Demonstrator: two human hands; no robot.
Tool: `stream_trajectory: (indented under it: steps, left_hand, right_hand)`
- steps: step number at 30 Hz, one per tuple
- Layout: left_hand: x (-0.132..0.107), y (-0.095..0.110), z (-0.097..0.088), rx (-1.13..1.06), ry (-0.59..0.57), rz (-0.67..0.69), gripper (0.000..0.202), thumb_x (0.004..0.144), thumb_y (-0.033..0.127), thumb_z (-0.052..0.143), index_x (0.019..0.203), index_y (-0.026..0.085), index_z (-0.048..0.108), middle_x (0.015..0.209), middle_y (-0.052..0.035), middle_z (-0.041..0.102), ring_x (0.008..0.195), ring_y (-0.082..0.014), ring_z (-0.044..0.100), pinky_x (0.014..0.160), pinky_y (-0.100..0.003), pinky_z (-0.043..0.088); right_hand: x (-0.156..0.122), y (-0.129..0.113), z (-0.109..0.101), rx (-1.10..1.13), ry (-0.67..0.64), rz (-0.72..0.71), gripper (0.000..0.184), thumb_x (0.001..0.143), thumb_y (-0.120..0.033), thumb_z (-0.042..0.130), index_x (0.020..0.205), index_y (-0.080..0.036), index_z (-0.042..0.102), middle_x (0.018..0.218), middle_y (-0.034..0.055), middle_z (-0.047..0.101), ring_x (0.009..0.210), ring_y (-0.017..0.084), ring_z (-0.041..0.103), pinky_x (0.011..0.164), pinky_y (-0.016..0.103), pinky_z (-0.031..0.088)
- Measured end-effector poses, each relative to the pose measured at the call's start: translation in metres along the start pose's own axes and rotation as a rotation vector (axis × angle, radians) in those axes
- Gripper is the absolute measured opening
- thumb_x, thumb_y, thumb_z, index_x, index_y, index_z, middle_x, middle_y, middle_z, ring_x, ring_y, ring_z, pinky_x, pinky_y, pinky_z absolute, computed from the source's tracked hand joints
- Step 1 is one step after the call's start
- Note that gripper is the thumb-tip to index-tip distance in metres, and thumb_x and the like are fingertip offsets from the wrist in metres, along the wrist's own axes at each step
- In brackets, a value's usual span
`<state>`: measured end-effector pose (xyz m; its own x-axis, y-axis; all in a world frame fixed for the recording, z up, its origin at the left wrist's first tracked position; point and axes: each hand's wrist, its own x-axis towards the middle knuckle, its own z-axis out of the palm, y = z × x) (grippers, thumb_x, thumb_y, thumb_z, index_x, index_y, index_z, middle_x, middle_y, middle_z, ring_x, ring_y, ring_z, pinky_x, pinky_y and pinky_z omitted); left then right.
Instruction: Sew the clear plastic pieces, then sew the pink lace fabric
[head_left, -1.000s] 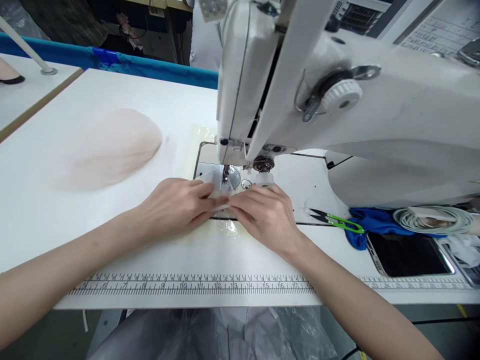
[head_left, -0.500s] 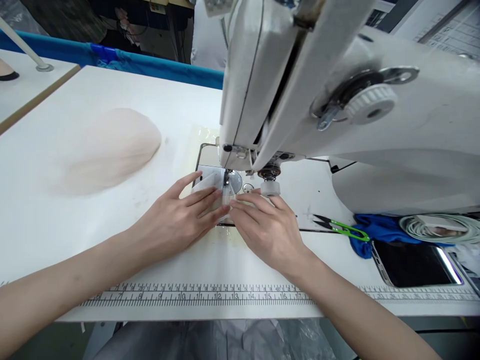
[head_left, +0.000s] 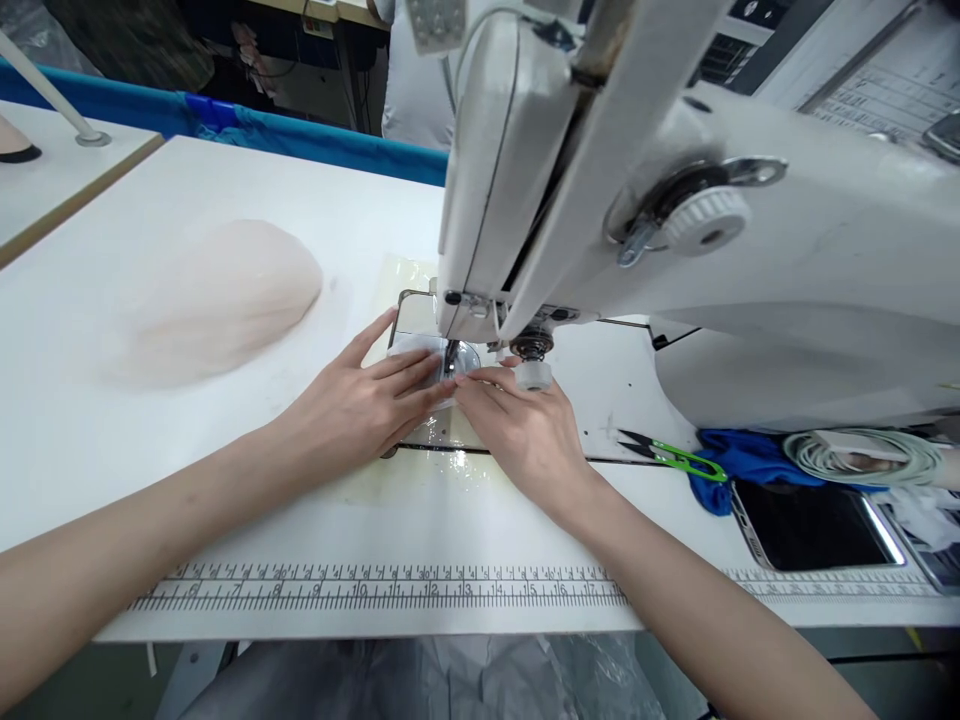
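A small piece of thin white sheer fabric (head_left: pixel 411 346) lies at the presser foot (head_left: pixel 451 358) of a white sewing machine (head_left: pixel 487 180). My left hand (head_left: pixel 356 405) rests flat on it, fingers spread, just left of the foot. On the near right side of the foot, my right hand (head_left: pixel 529 435) has its thumb and fingers pinched together at the fabric's edge, their tips close to my left fingertips. The fingers partly cover the fabric, and the machine's knob (head_left: pixel 533 376) hides some of the right hand.
A pale pink moulded cup (head_left: pixel 232 290) lies on the white table to the left. Green thread snips (head_left: pixel 679 458), a blue cloth (head_left: pixel 742 455), a coiled pale cord (head_left: pixel 862 455) and a phone (head_left: pixel 817 525) lie at right. A ruler strip (head_left: pixel 390 588) runs along the front edge.
Both hands have slid slightly away from me, carrying the fabric farther under the presser foot. More of the metal plate shows on the near side. The camera view has shifted a little.
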<state>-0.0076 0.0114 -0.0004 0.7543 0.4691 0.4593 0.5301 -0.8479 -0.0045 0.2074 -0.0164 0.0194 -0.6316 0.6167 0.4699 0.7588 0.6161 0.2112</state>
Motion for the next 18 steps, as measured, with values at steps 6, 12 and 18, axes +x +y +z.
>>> stream_trajectory:
  steps: [6,12,18]
  left_hand:
    - [-0.006,0.009,-0.002,0.035,0.0,-0.018,0.032,0.1,0.021,0.042,0.128,0.018,0.057,0.128,-0.0059,0.065,0.122,-0.0215,0.059,0.12,-0.055,0.025]
    - [-0.01,0.014,-0.006,0.058,0.001,0.01,0.032,0.1,0.02,0.04,0.127,0.018,0.058,0.125,-0.0048,0.067,0.119,-0.0196,0.062,0.122,-0.053,0.022]
    - [-0.008,0.01,-0.004,0.023,0.038,0.01,0.03,0.099,0.019,0.043,0.125,0.018,0.059,0.122,-0.005,0.068,0.115,-0.02,0.064,0.122,-0.054,0.021]
  right_hand:
    - [-0.003,-0.001,-0.003,0.042,-0.078,0.019,0.024,0.09,-0.005,0.051,0.103,-0.015,0.068,0.095,0.0018,0.077,0.087,0.015,0.067,0.098,0.034,0.041]
    - [-0.007,-0.001,-0.007,0.031,-0.09,-0.021,0.028,0.092,-0.004,0.048,0.104,-0.016,0.07,0.109,0.0025,0.074,0.098,0.017,0.066,0.101,0.039,0.04]
    - [-0.007,0.0,-0.007,0.011,-0.113,-0.025,0.032,0.089,-0.001,0.048,0.107,-0.015,0.07,0.111,0.0023,0.074,0.1,0.018,0.065,0.104,0.04,0.038]
